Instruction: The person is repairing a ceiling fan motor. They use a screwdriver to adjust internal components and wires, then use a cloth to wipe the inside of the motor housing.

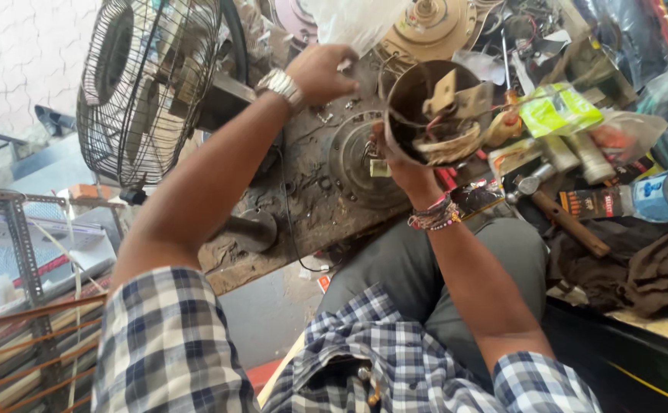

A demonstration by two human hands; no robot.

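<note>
We see the round metal motor housing (pixel 433 111) tipped on its side over the workbench (pixel 311 206), open mouth toward us, wiring inside. Our right hand (pixel 399 164) grips its lower rim. Our left hand (pixel 320 73), left of the housing, pinches a white plastic bag (pixel 353 23); a hammer (pixel 559 210) lies right.

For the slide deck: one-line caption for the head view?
Right hand holds a round metal housing with wiring inside; left hand reaches over a grimy workbench beside a wire fan guard.
</note>
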